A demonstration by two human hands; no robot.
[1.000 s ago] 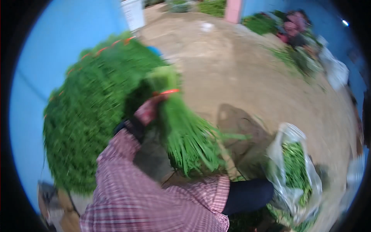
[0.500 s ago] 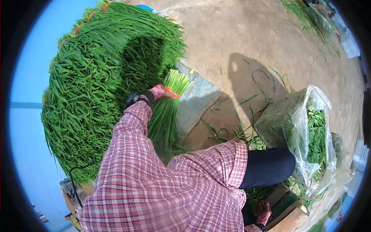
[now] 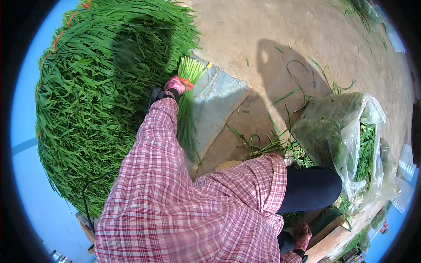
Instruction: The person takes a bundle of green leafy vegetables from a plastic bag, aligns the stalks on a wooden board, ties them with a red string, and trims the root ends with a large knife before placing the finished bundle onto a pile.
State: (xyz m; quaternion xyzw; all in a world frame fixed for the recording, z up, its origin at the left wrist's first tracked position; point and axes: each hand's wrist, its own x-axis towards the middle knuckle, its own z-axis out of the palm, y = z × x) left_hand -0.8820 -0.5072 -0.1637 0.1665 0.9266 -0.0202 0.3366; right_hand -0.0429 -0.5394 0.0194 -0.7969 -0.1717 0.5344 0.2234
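My left hand (image 3: pixel 176 84), in a pink patterned glove, is closed round a bunch of garlic chives (image 3: pixel 187 116) near its orange-red tie. The pale cut ends point away from me and the long leaves hang toward me. The bunch is beside a big heap of green chives (image 3: pixel 83 105) on the left and over the edge of a grey-blue sheet (image 3: pixel 221 85). Low on the right, my right hand (image 3: pixel 302 236) wears a similar glove. Its fingers look loosely apart, with nothing seen in them, close to a wooden board (image 3: pixel 326 232).
A clear plastic bag (image 3: pixel 342 131) holding greens lies on its side at the right, near my dark-trousered knee (image 3: pixel 311 189). Loose leaves (image 3: pixel 263 142) are scattered on the brown floor (image 3: pixel 237 39). Orange-red cord (image 3: pixel 57 39) runs along the heap's outer edge.
My left hand has moved slightly away from me and to the left with the bunch, which now hangs narrower. The whole view has shifted a little. My right hand stays low at the right.
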